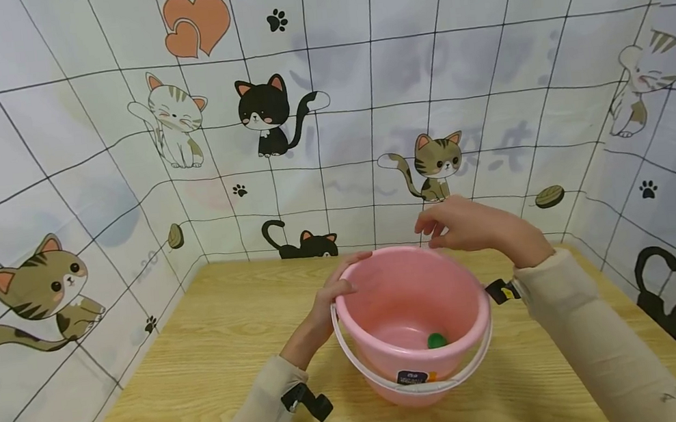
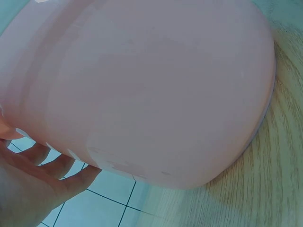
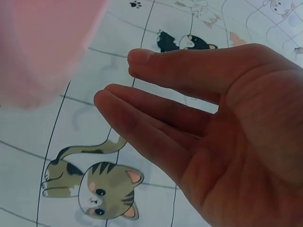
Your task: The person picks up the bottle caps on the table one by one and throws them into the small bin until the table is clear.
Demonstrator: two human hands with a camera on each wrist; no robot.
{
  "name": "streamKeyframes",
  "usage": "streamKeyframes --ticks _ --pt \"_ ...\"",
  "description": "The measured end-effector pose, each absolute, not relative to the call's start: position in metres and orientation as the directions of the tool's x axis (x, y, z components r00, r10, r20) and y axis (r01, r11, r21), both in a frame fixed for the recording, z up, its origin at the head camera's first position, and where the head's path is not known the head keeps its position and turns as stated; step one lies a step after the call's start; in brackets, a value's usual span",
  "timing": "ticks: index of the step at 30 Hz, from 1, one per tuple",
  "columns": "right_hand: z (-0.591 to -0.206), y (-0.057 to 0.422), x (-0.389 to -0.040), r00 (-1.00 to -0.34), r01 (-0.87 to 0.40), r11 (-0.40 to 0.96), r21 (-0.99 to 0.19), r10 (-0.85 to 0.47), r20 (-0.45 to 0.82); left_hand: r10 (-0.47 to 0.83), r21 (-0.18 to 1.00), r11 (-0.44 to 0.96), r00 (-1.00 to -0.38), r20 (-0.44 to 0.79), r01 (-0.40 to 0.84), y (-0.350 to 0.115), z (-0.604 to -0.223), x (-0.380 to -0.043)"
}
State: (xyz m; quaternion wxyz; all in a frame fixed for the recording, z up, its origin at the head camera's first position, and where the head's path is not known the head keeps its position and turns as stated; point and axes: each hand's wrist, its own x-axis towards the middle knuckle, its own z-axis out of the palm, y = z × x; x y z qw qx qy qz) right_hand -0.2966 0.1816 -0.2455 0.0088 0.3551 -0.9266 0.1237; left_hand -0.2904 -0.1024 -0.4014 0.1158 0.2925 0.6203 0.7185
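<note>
A pink plastic bucket stands on the wooden table with its mouth facing up toward me. Its pale handle hangs down over the near side, across a dark label. Inside, on the bottom, lies a small round green object. My left hand grips the bucket's left rim, thumb over the edge; the left wrist view shows its fingers against the outer wall. Beyond the rim at the back right, my right hand is raised with loosely bent fingers and holds nothing. In the right wrist view its fingers stand apart from the bucket.
The wood-grain table extends around the bucket on both sides. A white tiled-pattern sheet with cartoon cats forms the back and side walls close behind the table. Small black devices are strapped at both wrists.
</note>
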Motion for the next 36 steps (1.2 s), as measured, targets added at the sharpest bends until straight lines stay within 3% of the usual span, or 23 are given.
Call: streamKeyframes --ticks 14,24,36 --pt "-0.278 0.234 -0.3 -0.811 -0.58 0.776 -0.249 -0.579 0.087 0.524 0.96 -0.2 -0.806 0.276 0.198 -0.102 -0.4 -0.29" --pt "-0.346 0.28 -0.319 -0.866 -0.482 0.797 -0.364 -0.497 0.057 0.533 0.959 -0.199 -0.799 0.278 0.201 -0.101 -0.402 -0.292" --pt "-0.408 0.302 -0.32 -0.895 -0.445 0.835 -0.323 -0.404 0.19 0.524 0.959 -0.188 -0.805 0.279 0.211 -0.102 -0.401 -0.291"
